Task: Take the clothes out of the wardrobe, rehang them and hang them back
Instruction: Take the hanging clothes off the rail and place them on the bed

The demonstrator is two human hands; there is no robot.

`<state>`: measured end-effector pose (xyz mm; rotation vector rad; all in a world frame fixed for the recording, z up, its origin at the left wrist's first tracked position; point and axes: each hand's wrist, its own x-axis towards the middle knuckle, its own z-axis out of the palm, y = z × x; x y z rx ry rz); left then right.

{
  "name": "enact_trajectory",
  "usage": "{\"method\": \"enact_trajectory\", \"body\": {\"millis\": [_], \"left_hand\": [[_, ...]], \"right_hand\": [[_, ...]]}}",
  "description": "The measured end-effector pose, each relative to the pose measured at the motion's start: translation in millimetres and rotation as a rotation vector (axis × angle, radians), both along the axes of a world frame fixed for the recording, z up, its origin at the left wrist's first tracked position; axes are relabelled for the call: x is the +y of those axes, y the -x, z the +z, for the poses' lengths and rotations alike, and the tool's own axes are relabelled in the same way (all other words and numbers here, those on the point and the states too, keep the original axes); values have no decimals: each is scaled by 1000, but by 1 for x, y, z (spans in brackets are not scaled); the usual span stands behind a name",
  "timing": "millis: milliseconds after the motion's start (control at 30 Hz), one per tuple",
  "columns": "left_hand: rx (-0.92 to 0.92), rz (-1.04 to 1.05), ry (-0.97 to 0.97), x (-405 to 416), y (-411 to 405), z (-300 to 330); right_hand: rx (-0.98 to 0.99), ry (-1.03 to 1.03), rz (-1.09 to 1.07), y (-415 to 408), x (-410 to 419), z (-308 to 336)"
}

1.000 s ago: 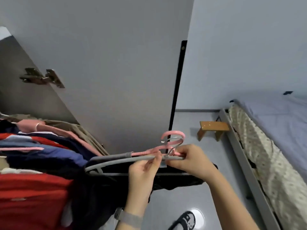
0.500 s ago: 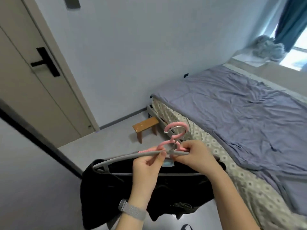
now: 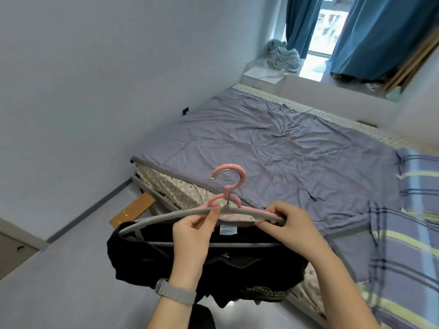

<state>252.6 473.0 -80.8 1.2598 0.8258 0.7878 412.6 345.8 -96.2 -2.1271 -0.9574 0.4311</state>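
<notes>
Pinching grey hanger (image 3: pixel 166 213): left hand (image 3: pixel 193 231), right hand (image 3: pixel 288 225) grips clamped; black garment (image 3: pixel 237 260) hanging.

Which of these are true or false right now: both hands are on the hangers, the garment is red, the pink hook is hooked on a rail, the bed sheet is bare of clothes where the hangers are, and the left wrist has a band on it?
1. Both hands hold the hangers. True: the left hand and right hand each pinch the grey hanger.
2. The garment is red. False: the garment is black.
3. The pink hook hangs on a rail. False: the pink hanger has its hook free in the air.
4. The bed is bare beyond the hangers. True: only the purple sheet shows there.
5. The left wrist wears a band. True: a grey watch band.
</notes>
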Motion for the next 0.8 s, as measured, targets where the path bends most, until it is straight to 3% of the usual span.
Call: {"method": "enact_trajectory", "body": {"millis": [267, 533, 667, 800], "left_hand": [[28, -191, 7, 91, -133, -14], [15, -459, -46, 157, -284, 7], [-24, -542, -120, 175, -358, 21], [13, -579, -73, 184, -416, 8]], "right_hand": [[-45, 20, -278, -104, 67, -23], [-24, 9, -376, -222, 101, -14], [-46, -81, -430, -292, 110, 0], [-31, -80, -470, -350, 116, -12]]}}
